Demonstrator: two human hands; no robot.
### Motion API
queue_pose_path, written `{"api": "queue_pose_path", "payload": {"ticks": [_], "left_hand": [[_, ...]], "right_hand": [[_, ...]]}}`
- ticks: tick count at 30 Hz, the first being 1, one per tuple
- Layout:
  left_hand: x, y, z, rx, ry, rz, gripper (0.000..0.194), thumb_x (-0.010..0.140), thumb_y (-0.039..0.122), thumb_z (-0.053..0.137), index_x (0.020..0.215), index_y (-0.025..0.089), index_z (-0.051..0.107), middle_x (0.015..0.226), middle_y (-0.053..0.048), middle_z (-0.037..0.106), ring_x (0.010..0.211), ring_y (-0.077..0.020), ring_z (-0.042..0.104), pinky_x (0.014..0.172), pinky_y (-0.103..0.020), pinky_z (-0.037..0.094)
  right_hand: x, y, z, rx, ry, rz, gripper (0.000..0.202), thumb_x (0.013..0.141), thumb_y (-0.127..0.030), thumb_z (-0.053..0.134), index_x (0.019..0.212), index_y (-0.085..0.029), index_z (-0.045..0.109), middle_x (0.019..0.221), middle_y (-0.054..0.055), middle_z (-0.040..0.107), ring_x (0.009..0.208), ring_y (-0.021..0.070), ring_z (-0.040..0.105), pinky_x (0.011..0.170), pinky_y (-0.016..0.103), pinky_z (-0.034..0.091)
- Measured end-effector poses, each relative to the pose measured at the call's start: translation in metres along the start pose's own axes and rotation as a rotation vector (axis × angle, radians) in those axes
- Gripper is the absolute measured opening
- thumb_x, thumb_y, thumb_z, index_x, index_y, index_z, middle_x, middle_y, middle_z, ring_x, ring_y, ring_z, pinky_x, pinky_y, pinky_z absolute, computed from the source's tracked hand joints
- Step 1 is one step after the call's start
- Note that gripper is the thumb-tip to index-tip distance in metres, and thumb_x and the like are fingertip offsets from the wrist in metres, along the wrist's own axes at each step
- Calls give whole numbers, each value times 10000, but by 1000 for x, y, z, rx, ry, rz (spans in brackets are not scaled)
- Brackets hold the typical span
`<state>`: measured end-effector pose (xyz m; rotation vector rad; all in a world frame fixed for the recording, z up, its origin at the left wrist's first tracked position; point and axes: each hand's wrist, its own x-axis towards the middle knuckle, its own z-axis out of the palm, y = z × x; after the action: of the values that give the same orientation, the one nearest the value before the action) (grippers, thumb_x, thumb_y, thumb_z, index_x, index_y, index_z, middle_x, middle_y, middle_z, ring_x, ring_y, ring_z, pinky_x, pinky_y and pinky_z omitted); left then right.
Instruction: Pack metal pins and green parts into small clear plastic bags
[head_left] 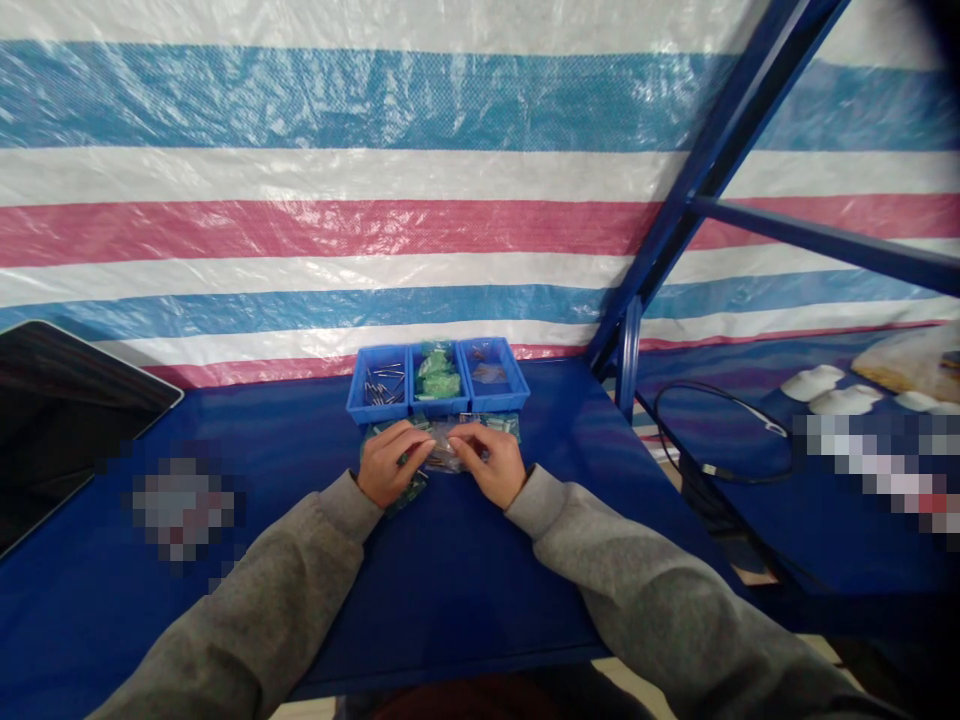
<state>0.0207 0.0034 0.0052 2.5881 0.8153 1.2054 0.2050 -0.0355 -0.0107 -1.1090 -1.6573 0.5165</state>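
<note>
A small clear plastic bag (444,448) is pinched between my two hands just in front of the blue bins. My left hand (390,464) grips its left side with thumb and fingers, and my right hand (492,464) has closed on the right side. Something small and dark shows at the bag's lower edge, too small to name. Around and partly beneath the hands lie several small packets (504,424) with greenish contents. One more greenish packet (409,492) is partly covered by my left hand.
Three blue bins stand behind my hands: a left bin (378,413) with metal pins, a middle bin (439,406) with green packets, a right bin (517,388) with small pieces. A dark screen (67,420) stands left. A blue frame post (675,220) and a black cable (664,440) are right.
</note>
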Motion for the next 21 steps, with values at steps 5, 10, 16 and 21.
{"api": "queue_pose_path", "payload": {"ticks": [5,10,16,21], "left_hand": [[-2,1,-1,-40,61,-44,210,842,218,528,1031,146,584,890,-61,661,771,-141,621,714,-256,506],[-2,-3,1,-63,26,44,224,846,136,510,1044,172,609,982,-73,655,906,-156,608,814,-293,496],[0,-4,3,-37,58,81,150,814,169,581,951,170,642,900,-64,658,822,-147,605,760,-288,505],[0,-5,1,-14,71,57,112,815,171,578,908,165,641,844,-58,650,779,-148,594,724,-291,498]], "right_hand": [[1,3,1,91,58,102,186,838,-323,541,951,-190,606,649,-1,638,475,101,536,488,214,431],[4,9,5,326,107,230,269,804,-376,572,995,-187,550,593,-32,590,355,70,455,349,184,360],[3,9,6,362,35,248,295,803,-415,566,992,-189,546,573,-34,591,332,68,430,328,183,337],[1,-1,-2,106,16,80,268,883,-382,449,910,-185,629,596,-7,579,497,103,514,491,213,413]]}}
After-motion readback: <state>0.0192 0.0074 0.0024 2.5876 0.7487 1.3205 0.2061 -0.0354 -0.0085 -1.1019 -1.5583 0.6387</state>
